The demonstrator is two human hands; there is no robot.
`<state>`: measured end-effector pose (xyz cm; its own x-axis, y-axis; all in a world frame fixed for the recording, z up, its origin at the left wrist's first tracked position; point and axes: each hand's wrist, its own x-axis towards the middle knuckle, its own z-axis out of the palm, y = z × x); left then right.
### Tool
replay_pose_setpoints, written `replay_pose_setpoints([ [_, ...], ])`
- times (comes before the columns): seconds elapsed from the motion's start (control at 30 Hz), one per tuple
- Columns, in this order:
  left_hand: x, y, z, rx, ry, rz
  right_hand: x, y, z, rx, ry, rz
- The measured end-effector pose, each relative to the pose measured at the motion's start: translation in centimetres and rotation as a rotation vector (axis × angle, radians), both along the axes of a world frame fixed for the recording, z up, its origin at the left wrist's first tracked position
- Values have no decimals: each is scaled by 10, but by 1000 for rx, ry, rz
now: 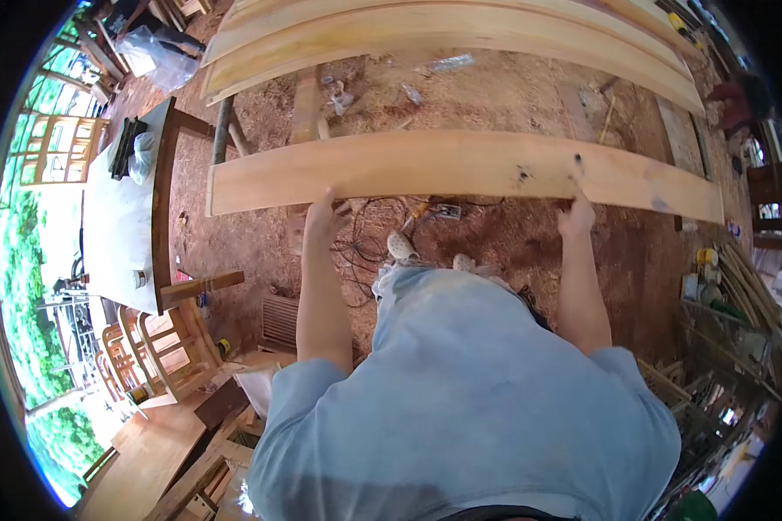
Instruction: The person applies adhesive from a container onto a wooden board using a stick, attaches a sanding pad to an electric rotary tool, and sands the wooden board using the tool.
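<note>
"Where's the long plank (426, 165)?"
"Crosswise before the blue shirt (469, 391), left hand (320, 214) and right hand (576, 217) clamped on its near edge."
"Room?"
"Littered floor (513, 95) opens between its far edge and the other boards (443, 36); its left end clears the table (117, 234)."

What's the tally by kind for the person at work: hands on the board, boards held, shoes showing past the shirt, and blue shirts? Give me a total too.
Hands, left hand and right hand: 2
Held board: 1
Shoes: 2
Blue shirt: 1
Total: 6
</note>
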<state>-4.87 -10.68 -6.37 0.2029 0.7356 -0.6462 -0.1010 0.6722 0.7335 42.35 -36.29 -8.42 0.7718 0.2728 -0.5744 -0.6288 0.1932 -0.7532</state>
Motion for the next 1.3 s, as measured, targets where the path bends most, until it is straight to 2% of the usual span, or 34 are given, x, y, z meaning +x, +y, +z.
replay_pose_setpoints([
  [0.03, 13, 1, -15, -2, 2, -14, 4, 2, -6, -34, -4, 16],
  [0.1, 37, 9, -38, 143, -292, 491, 12, 1, -9, -38, -14, 62],
  [0.13, 41, 12, -41, 136, -289, 483, 16, -4, -9, -45, -12, 53],
  [0.2, 43, 13, -35, 100, -193, 519, 23, -10, -2, -35, 31, 191],
  [0.3, 69, 6, -40, 121, -213, 425, 52, -16, -15, -56, -6, 129],
  [0.37, 96, -11, -26, 91, -175, 465, 82, -28, -26, -56, -26, 155],
  [0.43, 114, -27, -13, 3, -21, 210, 103, -34, -12, -151, 39, 231],
  [0.47, 120, -36, -9, 4, -17, 222, 105, -36, -7, -176, -8, 247],
  [0.53, 123, -54, -6, 79, 204, -203, 101, -40, 5, -184, -23, 269],
  [0.6, 123, -72, -31, 258, 643, -716, 81, -46, 5, -184, -37, 279],
  [0.67, 148, -142, 32, 331, 673, -815, 43, -50, -8, 87, -24, 151],
  [0.7, 154, -167, 18, 379, 549, -762, 13, -49, -14, -25, 102, 167],
  [0.73, 160, -189, 1, 420, 423, -707, -21, -50, -21, 0, 189, 289],
  [0.77, 174, -210, -4, 359, 300, -674, -64, -50, 2, -56, 171, 516],
  [0.8, 184, -225, -7, 298, 181, -632, -92, -56, -20, 109, 188, 774],
  [0.83, 187, -231, -3, 295, 186, -621, -128, -51, -28, 119, 140, 796],
  [0.9, 190, -235, 9, -71, -219, -613, -171, -44, -21, 137, 96, 842],
  [0.97, 181, -233, 10, -100, -225, -557, -186, -37, -10, 102, 279, 786],
  [1.0, 173, -234, 17, -237, -320, -471, -192, -35, -24, 38, 32, 874],
  [1.03, 165, -238, 23, -377, -420, -378, -193, -36, -39, 25, 45, 908],
  [1.1, 151, -247, 27, -429, -447, -338, -193, -30, -30, -205, 121, 1046],
  [1.13, 147, -250, 24, -388, -356, -388, -197, -31, -70, -188, 228, 906],
  [1.17, 144, -249, 19, -340, -265, -438, -201, -31, -88, -198, 216, 932],
  [1.2, 141, -250, 11, -47, -202, -556, -207, -28, -97, -96, 394, 882],
  [1.23, 140, -256, 3, -42, -209, -526, -213, -27, -106, 2, 575, 826],
  [1.27, 142, -263, 2, 315, 76, -524, -227, -29, -77, 208, 519, 912],
  [1.3, 139, -265, 2, 655, 374, -500, -238, -27, -50, 193, 515, 949],
])
